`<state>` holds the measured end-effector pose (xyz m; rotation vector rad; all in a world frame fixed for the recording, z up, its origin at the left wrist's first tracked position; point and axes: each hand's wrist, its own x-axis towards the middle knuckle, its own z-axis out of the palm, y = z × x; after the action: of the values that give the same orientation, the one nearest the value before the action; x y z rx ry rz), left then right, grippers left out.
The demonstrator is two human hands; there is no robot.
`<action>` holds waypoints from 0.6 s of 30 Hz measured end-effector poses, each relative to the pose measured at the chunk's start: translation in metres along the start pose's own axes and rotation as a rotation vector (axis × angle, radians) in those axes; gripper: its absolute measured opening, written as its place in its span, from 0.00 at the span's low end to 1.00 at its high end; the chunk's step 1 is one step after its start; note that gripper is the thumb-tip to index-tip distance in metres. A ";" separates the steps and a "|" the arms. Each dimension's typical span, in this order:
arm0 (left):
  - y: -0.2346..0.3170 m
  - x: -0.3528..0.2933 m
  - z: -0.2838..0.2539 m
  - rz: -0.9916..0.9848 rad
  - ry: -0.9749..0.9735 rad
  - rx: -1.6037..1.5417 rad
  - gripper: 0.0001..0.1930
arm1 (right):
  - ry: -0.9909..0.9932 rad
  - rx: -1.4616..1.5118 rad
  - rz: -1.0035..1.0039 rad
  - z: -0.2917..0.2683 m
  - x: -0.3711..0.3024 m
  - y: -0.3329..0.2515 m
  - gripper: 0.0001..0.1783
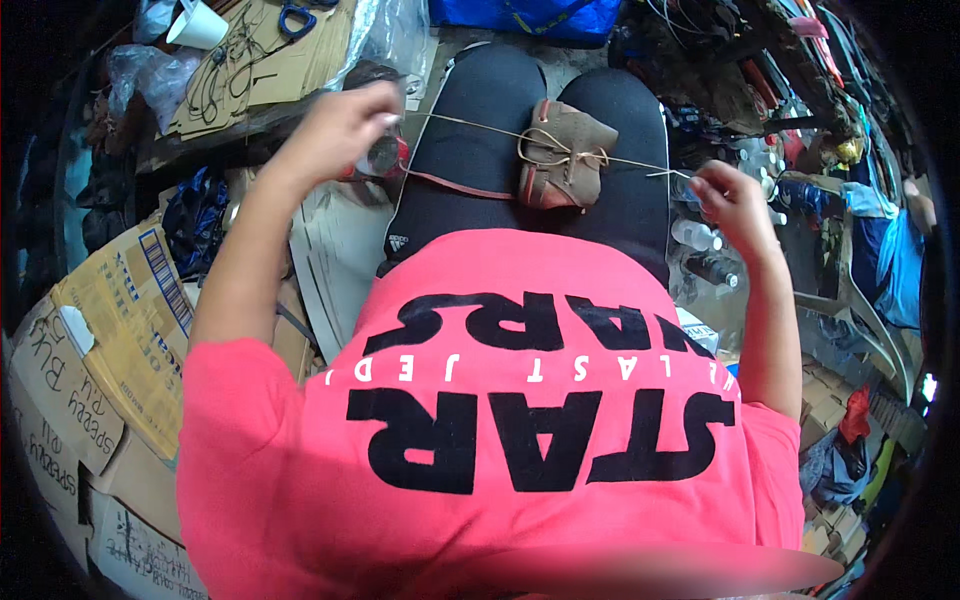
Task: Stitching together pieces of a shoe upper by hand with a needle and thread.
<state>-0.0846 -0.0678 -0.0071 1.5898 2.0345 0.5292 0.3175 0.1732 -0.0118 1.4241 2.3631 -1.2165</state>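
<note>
A small brown leather piece (567, 183), which looks like a shoe upper with red edging, rests on my thighs. A thin tan lace (572, 156) is tied in a bow across it. Its two ends stretch out taut to either side. My left hand (362, 118), slightly blurred, is closed on one end above the left of my lap. Out past my right thigh, my right hand (735, 203) pinches the other end. A reddish strip (460, 186) runs from the leather piece across my left thigh.
Flat cardboard (262, 90) carries black cords and blue-handled scissors (297, 20) at the upper left, near a white cup (198, 25). Clear bottles (697, 236) stand beside my right leg. Cardboard boxes (125, 320) fill the left side, and a blue bag (530, 18) lies ahead.
</note>
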 end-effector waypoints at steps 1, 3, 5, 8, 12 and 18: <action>-0.005 -0.005 -0.008 -0.019 0.039 -0.294 0.03 | 0.030 0.201 -0.044 -0.010 -0.001 0.000 0.04; -0.006 -0.003 -0.017 -0.012 0.123 -0.690 0.04 | 0.100 0.769 -0.224 -0.009 0.005 -0.004 0.06; 0.016 0.017 -0.011 0.208 0.166 -1.060 0.04 | -0.025 1.324 -0.471 0.004 0.025 -0.020 0.09; 0.090 0.034 -0.002 0.014 0.266 -1.761 0.04 | -0.208 1.585 -0.534 0.027 0.026 -0.073 0.12; 0.047 0.027 -0.003 0.337 -0.110 -1.635 0.04 | -0.261 1.325 -0.522 0.006 0.018 -0.058 0.12; -0.016 0.004 -0.006 -0.003 0.399 -1.183 0.06 | 0.471 0.895 -0.209 -0.024 -0.011 0.026 0.09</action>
<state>-0.1018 -0.0675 -0.0122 0.7582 1.3897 1.7319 0.3509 0.1879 -0.0056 1.8743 2.3731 -2.4382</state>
